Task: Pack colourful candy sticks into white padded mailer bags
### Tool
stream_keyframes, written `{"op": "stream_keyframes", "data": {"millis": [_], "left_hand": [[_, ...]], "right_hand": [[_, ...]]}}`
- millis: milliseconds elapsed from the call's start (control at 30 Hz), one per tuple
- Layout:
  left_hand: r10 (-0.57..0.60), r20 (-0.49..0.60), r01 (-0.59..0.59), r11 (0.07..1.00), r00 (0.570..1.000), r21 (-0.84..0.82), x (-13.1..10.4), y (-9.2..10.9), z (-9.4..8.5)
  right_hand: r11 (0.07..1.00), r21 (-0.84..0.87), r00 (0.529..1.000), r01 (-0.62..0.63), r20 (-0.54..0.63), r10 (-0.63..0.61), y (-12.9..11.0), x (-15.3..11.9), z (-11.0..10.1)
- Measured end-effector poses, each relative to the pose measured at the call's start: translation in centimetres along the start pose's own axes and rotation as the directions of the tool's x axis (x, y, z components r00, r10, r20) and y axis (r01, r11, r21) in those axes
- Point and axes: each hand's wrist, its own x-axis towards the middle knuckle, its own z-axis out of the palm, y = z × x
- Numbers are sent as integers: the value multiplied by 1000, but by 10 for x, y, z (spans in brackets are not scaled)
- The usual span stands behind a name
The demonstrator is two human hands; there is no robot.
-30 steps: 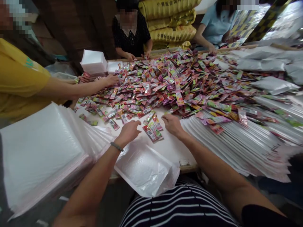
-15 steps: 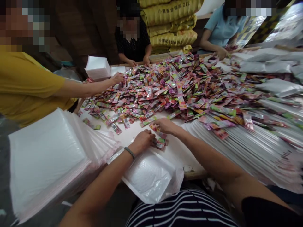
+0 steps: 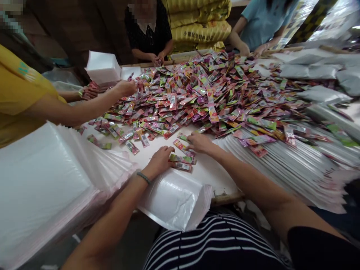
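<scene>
My left hand (image 3: 159, 160) rests on the white table (image 3: 208, 174), fingers curled against the left end of a small stack of colourful sachets (image 3: 182, 160). My right hand (image 3: 200, 143) presses on the same stack from the far right, fingertips on a sachet. A white bubble mailer (image 3: 171, 199) lies just below the stack, hanging over the table's near edge. Beyond my hands spreads a big heap of loose sachets (image 3: 202, 97).
A thick pile of white mailers (image 3: 47, 183) lies at the left, and fanned mailers (image 3: 295, 168) at the right. A person in yellow (image 3: 30, 101) reaches into the heap from the left. Two other people work at the far edge by yellow sacks (image 3: 201, 32).
Both hands closed in on a few sachets near the table's front edge and gathered them into a small stack. The person in yellow kept an arm stretched out over the heap.
</scene>
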Motion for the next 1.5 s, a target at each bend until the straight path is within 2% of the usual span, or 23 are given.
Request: {"op": "stream_keyframes", "data": {"millis": [133, 233, 333, 400, 467, 533, 667, 800, 867, 967, 1000, 1067, 1167, 1267, 1367, 1500], "left_hand": [[93, 46, -97, 991, 995, 95, 2, 4, -6], [133, -5, -130, 979, 991, 155, 5, 10, -8], [157, 48, -161, 983, 986, 84, 10, 12, -3], [111, 111, -114, 993, 988, 19, 12, 11, 0], [70, 130, -73, 997, 989, 17, 14, 10, 2], [80, 119, -90, 993, 990, 75, 13, 11, 1], [81, 70, -93, 974, 994, 205, 8, 14, 0], [86, -67, -67, 967, 994, 245, 10, 9, 5], [95, -29, -88, 979, 995, 182, 15, 5, 9], [106, 76, -112, 990, 991, 81, 20, 5, 8], [105, 86, -111, 992, 991, 67, 20, 7, 6], [110, 73, -115, 991, 991, 63, 19, 13, 1], [141, 95, -150, 984, 985, 94, 17, 21, -4], [153, 163, -172, 979, 975, 113, 19, 25, 0], [184, 148, -198, 977, 972, 83, 19, 25, 9], [205, 99, -212, 975, 974, 70, 9, 22, 17]], "right_hand": [[1000, 18, 1000, 14, -25, -14, -8, -5, 6], [997, 42, 998, 60, 6, -60, -10, 0, 7], [988, 57, 987, 145, 62, -149, -10, 8, 1], [982, 53, 979, 183, 85, -187, -9, 18, -7], [979, 39, 978, 199, 55, -201, -10, 33, -17], [977, 23, 978, 210, -14, -210, -14, 51, -24], [973, 8, 970, 232, -76, -231, -24, 69, -21], [976, 13, 976, 215, -17, -215, -24, 50, -2], [973, 23, 972, 230, 40, -231, -20, 37, 0], [975, 13, 972, 220, 80, -221, -12, 29, -12], [981, -7, 980, 192, 49, -191, -9, 32, -18], [990, -86, 988, 108, -100, -117, -1, 41, -30], [984, -178, 955, 12, -290, -64, 13, 61, -40], [987, -160, 955, 12, -292, -59, 28, 78, -47], [994, -111, 943, 20, -327, -55, 34, 83, -59], [996, 27, 891, 80, -449, -60, 19, 73, -65]]}}
